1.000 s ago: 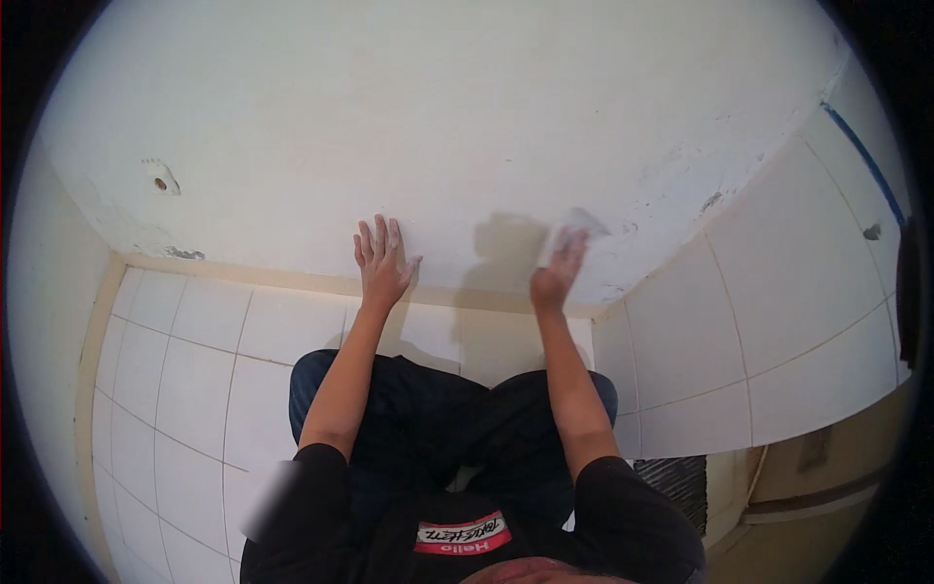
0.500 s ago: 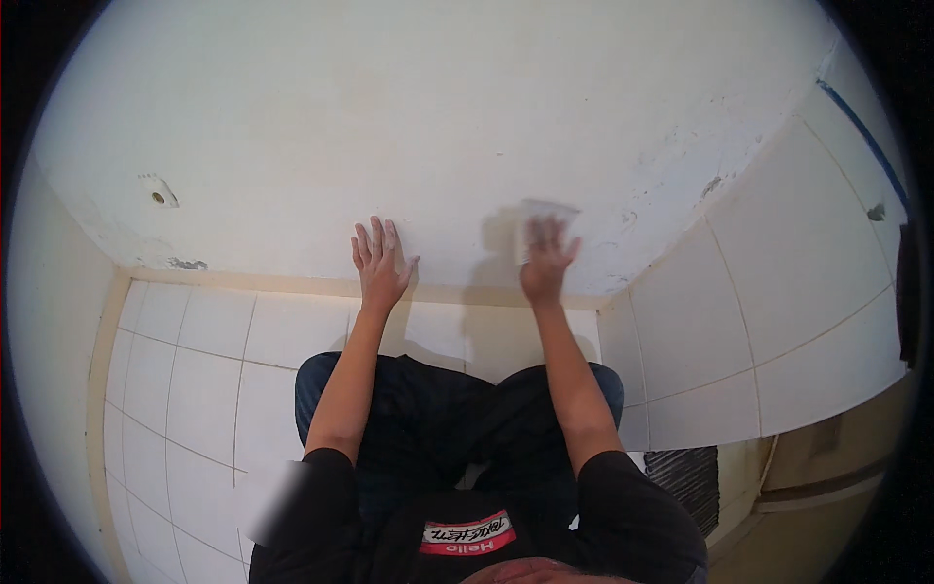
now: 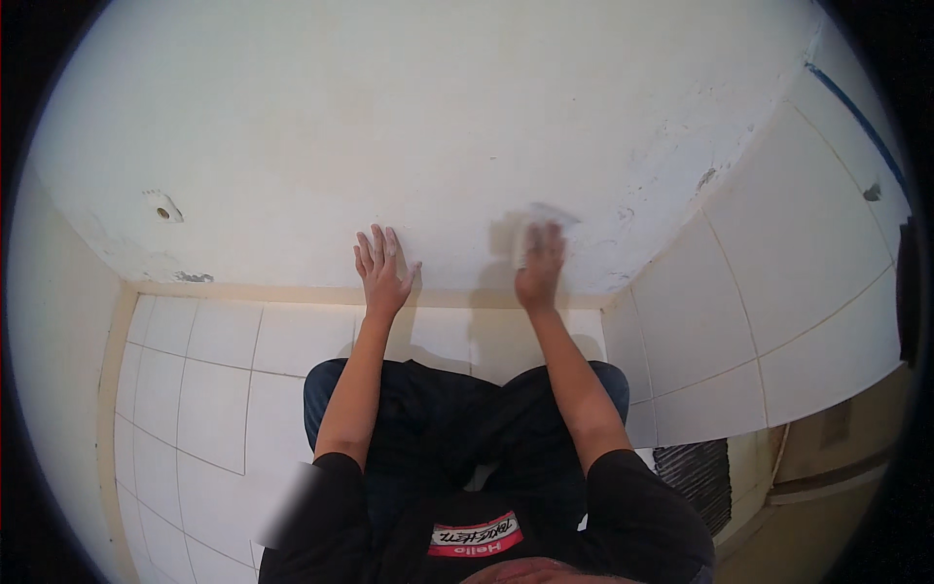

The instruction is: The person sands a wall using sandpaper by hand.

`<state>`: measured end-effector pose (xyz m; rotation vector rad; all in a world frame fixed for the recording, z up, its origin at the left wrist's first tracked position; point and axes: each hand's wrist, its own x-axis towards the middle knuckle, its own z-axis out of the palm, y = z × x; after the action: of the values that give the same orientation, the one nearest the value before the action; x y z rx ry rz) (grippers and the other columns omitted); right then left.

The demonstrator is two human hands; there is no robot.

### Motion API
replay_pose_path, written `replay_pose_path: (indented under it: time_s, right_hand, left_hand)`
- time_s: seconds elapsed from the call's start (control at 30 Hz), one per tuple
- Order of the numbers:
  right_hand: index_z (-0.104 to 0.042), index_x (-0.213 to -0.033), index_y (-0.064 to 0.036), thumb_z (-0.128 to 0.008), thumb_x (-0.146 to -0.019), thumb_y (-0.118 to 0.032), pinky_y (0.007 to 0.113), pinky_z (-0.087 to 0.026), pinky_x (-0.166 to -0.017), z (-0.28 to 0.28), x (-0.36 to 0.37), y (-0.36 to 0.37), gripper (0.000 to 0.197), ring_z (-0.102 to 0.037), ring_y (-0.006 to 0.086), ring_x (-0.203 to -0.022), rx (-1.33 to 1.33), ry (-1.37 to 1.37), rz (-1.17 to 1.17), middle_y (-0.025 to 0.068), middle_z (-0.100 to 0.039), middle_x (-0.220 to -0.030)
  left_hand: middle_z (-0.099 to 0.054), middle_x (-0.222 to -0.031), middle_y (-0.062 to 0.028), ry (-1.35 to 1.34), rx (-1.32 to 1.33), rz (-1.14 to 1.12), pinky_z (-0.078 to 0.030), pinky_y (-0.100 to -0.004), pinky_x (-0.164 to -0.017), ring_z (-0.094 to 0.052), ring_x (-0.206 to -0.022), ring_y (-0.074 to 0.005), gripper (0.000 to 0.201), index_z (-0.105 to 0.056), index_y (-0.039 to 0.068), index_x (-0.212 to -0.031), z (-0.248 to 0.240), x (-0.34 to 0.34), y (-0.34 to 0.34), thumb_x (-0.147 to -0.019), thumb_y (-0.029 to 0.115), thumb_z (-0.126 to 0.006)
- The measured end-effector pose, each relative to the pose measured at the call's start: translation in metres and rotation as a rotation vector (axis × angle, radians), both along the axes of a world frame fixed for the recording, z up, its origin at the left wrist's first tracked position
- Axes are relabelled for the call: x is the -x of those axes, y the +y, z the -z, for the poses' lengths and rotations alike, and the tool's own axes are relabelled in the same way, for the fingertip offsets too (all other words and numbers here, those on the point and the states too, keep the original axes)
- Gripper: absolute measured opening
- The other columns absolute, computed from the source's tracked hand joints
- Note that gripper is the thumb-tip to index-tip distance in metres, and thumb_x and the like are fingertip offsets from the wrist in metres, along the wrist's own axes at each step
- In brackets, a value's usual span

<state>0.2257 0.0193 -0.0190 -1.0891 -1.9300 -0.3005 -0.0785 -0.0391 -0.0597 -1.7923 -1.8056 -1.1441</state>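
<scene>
Left hand (image 3: 382, 275): your fingers spread open against the wall (image 3: 438, 127), same spot as a second ago.
Right hand (image 3: 540, 265): shifted left along the wall since then, farther from the corner; blurred, fingers extended over the pad; cannot tell whether you grip or only press it.
Pale flat pad (image 3: 547, 213): under your right fingers, low on the wall.

The wall (image 3: 428, 127) between the hands (image 3: 385, 282) leaves room; a tiled surface (image 3: 725, 321) bounds its right.
</scene>
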Motion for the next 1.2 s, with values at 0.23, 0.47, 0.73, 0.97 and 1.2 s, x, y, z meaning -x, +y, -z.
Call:
replay_pose_path:
  time_s: [0.23,0.47,0.73,0.97,1.2]
  right_hand:
    - [-0.049,-0.154,-0.0199,-0.053,-0.090,-0.012,0.061,-0.020,-0.122,0.029,0.037,-0.014,0.064,-0.037,0.0241,-0.150,0.040,-0.508,-0.197,0.0037,-0.043,-0.162]
    - [-0.041,-0.159,-0.0125,-0.053,-0.075,-0.002,0.066,-0.004,-0.123,-0.002,-0.023,0.016,0.085,-0.025,0.0366,-0.156,-0.009,-0.145,0.135,0.0164,-0.033,-0.166]
    - [-0.028,-0.163,-0.0077,-0.049,-0.073,0.003,0.064,-0.001,-0.122,-0.019,-0.054,0.026,0.093,-0.010,0.0410,-0.159,-0.052,0.425,0.358,0.0257,-0.017,-0.170]
    - [-0.039,-0.160,-0.0140,-0.054,-0.078,-0.004,0.064,-0.011,-0.123,0.007,0.003,0.000,0.083,-0.021,0.0380,-0.157,0.011,-0.107,0.081,0.0189,-0.029,-0.167]
    - [-0.046,-0.156,-0.0228,-0.052,-0.089,-0.012,0.066,-0.022,-0.119,0.038,0.038,-0.016,0.068,-0.036,0.0271,-0.150,0.048,-0.501,-0.160,0.0022,-0.038,-0.165]
  left_hand:
    - [-0.020,-0.170,-0.0209,-0.021,0.019,0.026,-0.011,-0.0597,-0.124,-0.009,-0.157,-0.0475,0.093,-0.027,0.006,-0.163,-0.004,-0.005,-0.002,-0.091,0.042,-0.074]
    - [-0.021,-0.170,-0.0210,-0.014,0.017,0.013,-0.011,-0.0596,-0.124,-0.008,-0.157,-0.0471,0.091,-0.029,0.006,-0.162,-0.004,-0.005,-0.002,-0.091,0.042,-0.073]
    - [-0.019,-0.170,-0.0208,-0.011,0.004,0.016,-0.010,-0.0599,-0.125,-0.007,-0.157,-0.0472,0.091,-0.029,0.006,-0.162,-0.004,-0.005,0.002,-0.091,0.042,-0.073]
    - [-0.019,-0.171,-0.0206,-0.015,0.011,0.005,-0.011,-0.0599,-0.124,-0.007,-0.157,-0.0470,0.092,-0.028,0.006,-0.163,-0.002,-0.004,-0.004,-0.091,0.042,-0.073]
    - [-0.018,-0.171,-0.0202,-0.013,0.025,0.023,-0.012,-0.0600,-0.124,-0.008,-0.157,-0.0474,0.093,-0.028,0.007,-0.163,-0.003,-0.007,-0.005,-0.089,0.041,-0.074]
